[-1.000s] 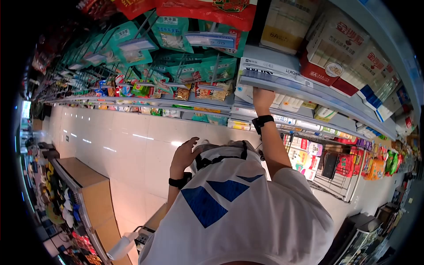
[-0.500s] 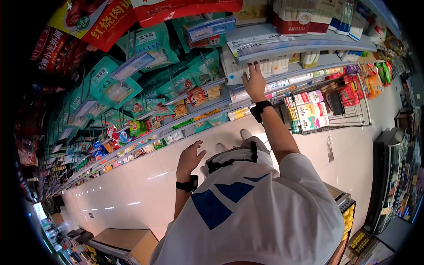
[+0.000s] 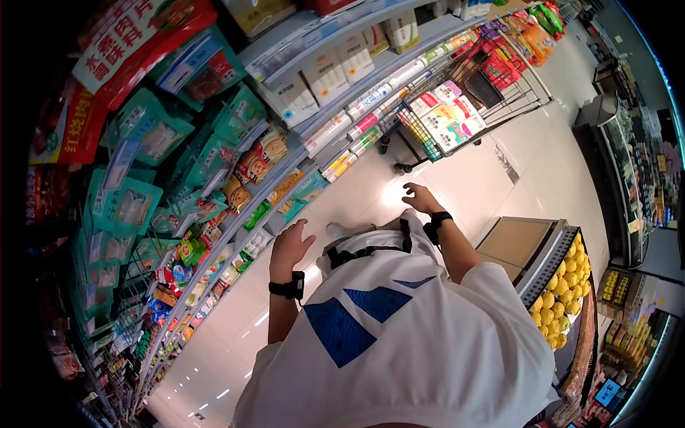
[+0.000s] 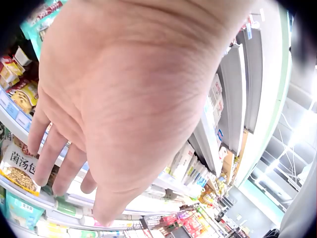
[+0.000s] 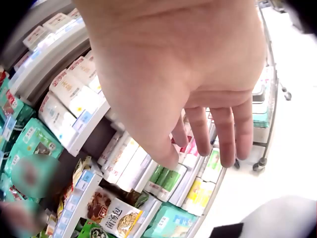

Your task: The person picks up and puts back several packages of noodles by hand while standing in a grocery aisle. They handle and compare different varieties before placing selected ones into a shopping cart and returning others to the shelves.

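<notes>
Both hands hang in front of the body and hold nothing. The left hand (image 3: 290, 247) is at the middle of the head view, fingers loosely spread, with a black band on its wrist. To its right the right hand (image 3: 422, 199) hovers over the floor, fingers slightly bent, away from the shelf. In the left wrist view the palm (image 4: 129, 99) faces the camera, with relaxed fingers over shelf goods behind. The right wrist view shows the other palm (image 5: 183, 74), its fingers pointing down, with white packs (image 5: 74, 94) on shelves behind.
Shelves with teal bags (image 3: 146, 128) and white packs (image 3: 289, 96) run along the left and top. A wire cart (image 3: 492, 114) holding colourful packs (image 3: 446, 118) stands at upper right. A stand of yellow fruit (image 3: 564, 296) is at right.
My right hand has come away from the shelf edge and down over the floor. The view has turned, so the cart appears higher and the yellow fruit shows more. The left hand stays low.
</notes>
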{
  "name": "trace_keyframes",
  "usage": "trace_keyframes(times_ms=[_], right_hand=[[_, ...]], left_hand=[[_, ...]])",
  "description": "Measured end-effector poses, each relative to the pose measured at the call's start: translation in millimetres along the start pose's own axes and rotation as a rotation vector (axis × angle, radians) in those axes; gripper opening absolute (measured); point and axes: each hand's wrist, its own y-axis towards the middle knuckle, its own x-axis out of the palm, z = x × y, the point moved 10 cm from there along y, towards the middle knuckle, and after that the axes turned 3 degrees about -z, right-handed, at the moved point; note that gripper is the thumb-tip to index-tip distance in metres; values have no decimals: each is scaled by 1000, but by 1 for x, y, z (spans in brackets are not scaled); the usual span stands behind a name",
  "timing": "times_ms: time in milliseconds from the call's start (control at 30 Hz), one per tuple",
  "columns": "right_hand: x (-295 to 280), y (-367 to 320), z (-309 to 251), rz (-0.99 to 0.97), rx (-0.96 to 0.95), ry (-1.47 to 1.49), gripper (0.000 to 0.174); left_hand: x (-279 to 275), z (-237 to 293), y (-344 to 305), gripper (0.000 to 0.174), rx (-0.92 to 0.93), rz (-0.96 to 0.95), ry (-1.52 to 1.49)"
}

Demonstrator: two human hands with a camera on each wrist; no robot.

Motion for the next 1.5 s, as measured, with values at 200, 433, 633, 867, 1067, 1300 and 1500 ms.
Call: trace_keyframes(times_ms=[200, 433, 633, 867, 1067, 1300, 1500], right_hand=[[-45, -34, 83, 101, 67, 187, 50], [-99, -74, 210, 260, 159, 382, 47], [-126, -92, 290, 237, 270, 381, 45], [-137, -55, 339, 194, 379, 480, 45], [-214, -13, 335, 401, 413, 535, 43], [-329, 96, 315, 570, 238, 340, 58], [-332, 260, 363, 419, 224, 307, 99]], left_hand=[[32, 90, 46, 56, 85, -17, 69], [97, 213, 94, 57, 65, -98, -74], [123, 279, 118, 58, 47, -207, -125], [115, 300, 200, 57, 63, -222, -20], [107, 339, 309, 55, 145, -283, -54], [107, 335, 380, 51, 92, -282, -55], [158, 277, 365, 45, -286, -227, -315]])
